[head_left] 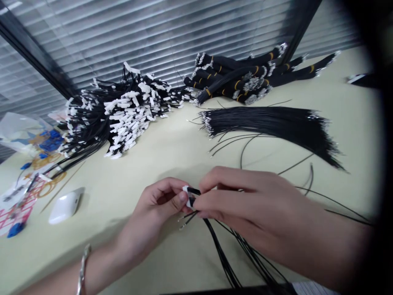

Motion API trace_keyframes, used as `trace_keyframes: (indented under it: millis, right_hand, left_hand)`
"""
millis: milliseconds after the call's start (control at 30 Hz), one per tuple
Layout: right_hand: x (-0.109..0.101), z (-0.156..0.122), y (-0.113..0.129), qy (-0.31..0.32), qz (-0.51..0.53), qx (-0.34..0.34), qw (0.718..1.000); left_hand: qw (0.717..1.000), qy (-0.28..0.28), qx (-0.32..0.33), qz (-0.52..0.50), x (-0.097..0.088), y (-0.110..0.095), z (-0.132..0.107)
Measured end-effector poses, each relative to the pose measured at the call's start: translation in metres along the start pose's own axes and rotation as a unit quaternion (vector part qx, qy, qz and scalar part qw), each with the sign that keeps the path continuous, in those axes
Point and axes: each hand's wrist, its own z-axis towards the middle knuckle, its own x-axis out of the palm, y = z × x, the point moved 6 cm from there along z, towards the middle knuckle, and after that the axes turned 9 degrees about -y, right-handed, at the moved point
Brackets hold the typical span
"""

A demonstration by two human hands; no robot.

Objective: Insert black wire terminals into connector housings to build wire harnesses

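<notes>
Between the thumb and fingers of my left hand (164, 200) is a small white connector housing (185, 190), with black wires entering its right side. My right hand (245, 200) is closed in a pinch on black wires (193, 191) right beside the housing; its fingertips hide exactly where they grip. Two loose wire ends with metal terminals (183, 226) stick out below the fingers. More black wires (219, 250) hang from under my right hand toward the table's front edge.
A spread bundle of black wires (260, 123) lies behind my right hand, with banded bundles (239, 76) beyond it. Wires with white connectors (132, 110) are heaped back left. A white case (66, 206), a thin stick (63, 187) and blue pieces (50, 141) lie left.
</notes>
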Motion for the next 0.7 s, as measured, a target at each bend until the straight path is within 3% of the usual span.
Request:
trace_keyframes:
  millis: [267,500,700]
  right_hand:
    - [0.002,-0.002,-0.014,-0.015,-0.041,0.069,0.997]
    - [0.001,-0.001,-0.026,0.011,0.015,0.149,0.989]
    - [0.004,0.000,-0.024,0.009,0.033,0.145,0.989]
  left_hand:
    - [1.000,-0.004,-0.009,-0.020,-0.002,0.000,-0.001]
    - [1.000,-0.016,-0.013,-0.011,-0.002,0.001,0.000]
    - [1.000,-0.005,0.000,-0.005,-0.002,0.001,0.001]
